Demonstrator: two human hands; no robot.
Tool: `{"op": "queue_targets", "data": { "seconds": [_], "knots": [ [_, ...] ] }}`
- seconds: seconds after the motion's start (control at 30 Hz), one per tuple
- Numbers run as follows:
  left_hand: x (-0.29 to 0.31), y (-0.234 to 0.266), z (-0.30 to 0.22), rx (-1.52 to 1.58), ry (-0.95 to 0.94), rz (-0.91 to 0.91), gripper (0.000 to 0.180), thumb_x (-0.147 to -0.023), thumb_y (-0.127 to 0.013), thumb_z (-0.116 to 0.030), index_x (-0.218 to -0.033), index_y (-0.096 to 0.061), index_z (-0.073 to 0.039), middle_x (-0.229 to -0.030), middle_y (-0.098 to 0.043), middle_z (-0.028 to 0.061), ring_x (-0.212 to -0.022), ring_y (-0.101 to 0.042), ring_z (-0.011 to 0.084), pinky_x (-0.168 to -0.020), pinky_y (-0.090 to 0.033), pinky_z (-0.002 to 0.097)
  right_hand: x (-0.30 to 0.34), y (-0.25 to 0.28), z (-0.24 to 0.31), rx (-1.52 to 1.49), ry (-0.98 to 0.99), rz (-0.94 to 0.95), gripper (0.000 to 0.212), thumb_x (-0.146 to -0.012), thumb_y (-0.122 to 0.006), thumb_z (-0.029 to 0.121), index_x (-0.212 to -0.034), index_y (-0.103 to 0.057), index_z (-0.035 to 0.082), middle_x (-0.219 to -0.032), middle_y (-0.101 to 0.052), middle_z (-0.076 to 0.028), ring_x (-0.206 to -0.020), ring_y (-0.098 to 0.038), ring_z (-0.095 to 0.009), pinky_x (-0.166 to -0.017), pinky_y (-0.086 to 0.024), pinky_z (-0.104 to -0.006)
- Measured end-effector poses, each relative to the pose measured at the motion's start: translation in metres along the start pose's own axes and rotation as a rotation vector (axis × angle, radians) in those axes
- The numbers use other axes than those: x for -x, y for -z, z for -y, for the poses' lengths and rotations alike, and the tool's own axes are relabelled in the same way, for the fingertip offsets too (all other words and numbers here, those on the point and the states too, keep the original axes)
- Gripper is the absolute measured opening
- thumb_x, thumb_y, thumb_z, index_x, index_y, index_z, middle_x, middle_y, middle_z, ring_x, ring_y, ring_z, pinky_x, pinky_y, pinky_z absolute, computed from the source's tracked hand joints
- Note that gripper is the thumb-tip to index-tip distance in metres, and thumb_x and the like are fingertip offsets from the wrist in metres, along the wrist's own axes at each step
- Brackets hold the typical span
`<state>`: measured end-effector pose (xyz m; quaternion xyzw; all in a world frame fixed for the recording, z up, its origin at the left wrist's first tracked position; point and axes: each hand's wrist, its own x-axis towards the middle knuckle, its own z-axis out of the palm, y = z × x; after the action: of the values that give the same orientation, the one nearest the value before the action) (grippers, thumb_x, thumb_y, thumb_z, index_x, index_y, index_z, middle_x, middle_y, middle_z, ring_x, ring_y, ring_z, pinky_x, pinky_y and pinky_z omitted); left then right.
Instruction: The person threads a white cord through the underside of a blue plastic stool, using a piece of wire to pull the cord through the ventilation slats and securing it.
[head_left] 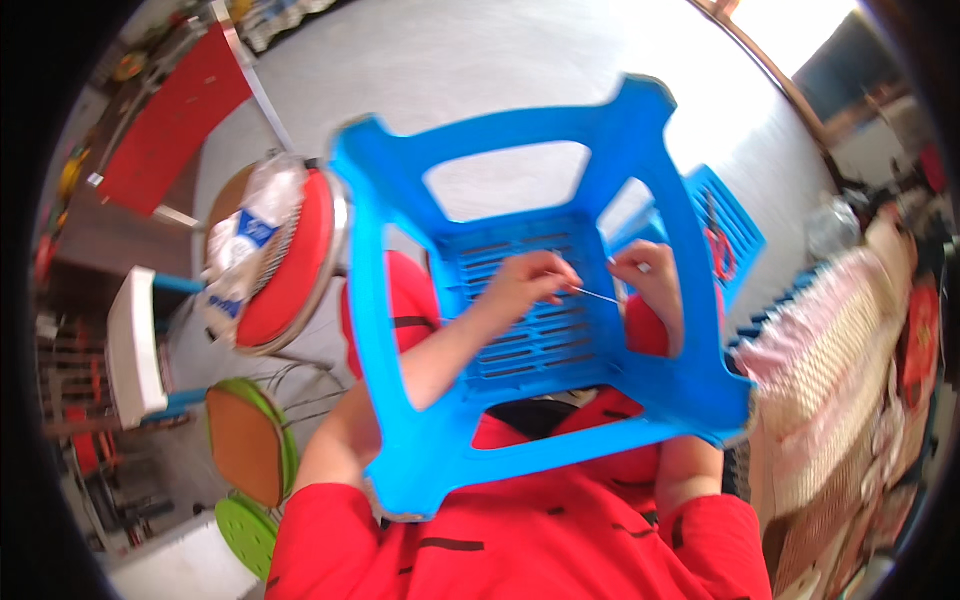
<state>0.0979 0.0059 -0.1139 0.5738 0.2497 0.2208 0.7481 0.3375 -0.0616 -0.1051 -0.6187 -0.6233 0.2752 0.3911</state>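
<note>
Hands (585, 280) pinching thin needle (597, 294)

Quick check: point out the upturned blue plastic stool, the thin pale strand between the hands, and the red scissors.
Upturned blue plastic stool (640, 200), head view, on its far right leg.
Thin pale strand (598, 294), head view, mid-length.
Red scissors (718, 250), head view, on the handles.
</note>
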Motion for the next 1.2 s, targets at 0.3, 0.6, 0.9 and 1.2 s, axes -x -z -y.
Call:
{"op": "queue_targets", "data": {
  "seconds": [0.3,0.6,0.9,1.2],
  "knots": [
    [-0.001,-0.006,-0.004,-0.068,0.157,0.096,0.012,-0.094,-0.053,-0.015,-0.094,-0.061,-0.006,-0.097,-0.064,0.0042,-0.090,-0.063,0.0136,-0.074,-0.050,0.0263,0.004,-0.001,0.031,-0.444,-0.405,-0.098,0.011,-0.086,-0.067,0.007,-0.086,-0.070,-0.003,-0.079,-0.068,-0.009,-0.070,-0.066,-0.013,-0.062,-0.053,-0.0243],
    [0.001,-0.012,0.006,0.250,0.265,0.179,0.016,-0.096,-0.055,-0.017,-0.097,-0.061,-0.002,-0.090,-0.060,0.0048,-0.078,-0.059,0.0127,-0.073,-0.050,0.0266,0.003,-0.013,0.039,-0.328,-0.265,0.170,0.013,-0.085,-0.065,0.000,-0.095,-0.070,-0.006,-0.085,-0.070,-0.012,-0.072,-0.069,-0.016,-0.065,-0.057,-0.0260],
    [-0.002,-0.014,0.008,0.341,0.283,0.136,0.016,-0.094,-0.053,-0.017,-0.090,-0.061,-0.003,-0.085,-0.061,0.0050,-0.076,-0.060,0.0125,-0.070,-0.051,0.0258,0.002,-0.012,0.035,-0.462,-0.382,0.284,0.010,-0.084,-0.065,-0.003,-0.092,-0.067,-0.009,-0.085,-0.069,-0.013,-0.077,-0.070,-0.019,-0.070,-0.059,-0.0275],
    [-0.002,-0.014,0.001,0.309,0.321,0.102,0.017,-0.093,-0.053,-0.017,-0.084,-0.060,-0.005,-0.079,-0.060,0.0040,-0.068,-0.059,0.0114,-0.064,-0.049,0.0242,0.002,-0.013,0.033,-0.333,-0.233,0.296,0.008,-0.083,-0.066,-0.004,-0.090,-0.070,-0.006,-0.085,-0.064,-0.010,-0.075,-0.068,-0.018,-0.068,-0.058,-0.0262]
  ]
}}
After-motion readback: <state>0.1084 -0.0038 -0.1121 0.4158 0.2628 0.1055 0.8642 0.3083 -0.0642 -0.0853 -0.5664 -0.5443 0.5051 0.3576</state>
